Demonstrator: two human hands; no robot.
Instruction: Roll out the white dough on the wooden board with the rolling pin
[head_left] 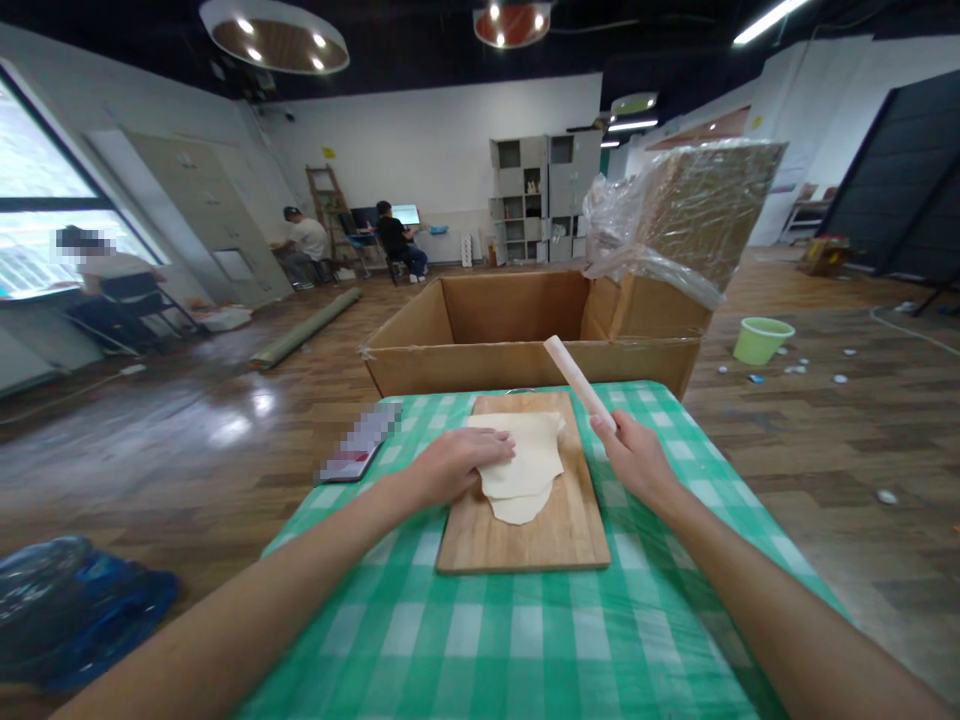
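Observation:
A pale, thin sheet of dough lies folded over itself on a wooden cutting board, its lower layer showing at the near edge. My left hand rests on the dough's left side with the fingers stretched flat over it; its thumb is mostly hidden. To the right of the board, my right hand grips one end of a light rolling pin. The pin is raised, tilted up and to the left, with its free end beyond the board's far edge and apart from the dough.
A green checked cloth covers the table. A phone-like device lies at its left edge. Beyond stands a large open cardboard box with a plastic-wrapped block. A green bucket stands right; several people sit farther back.

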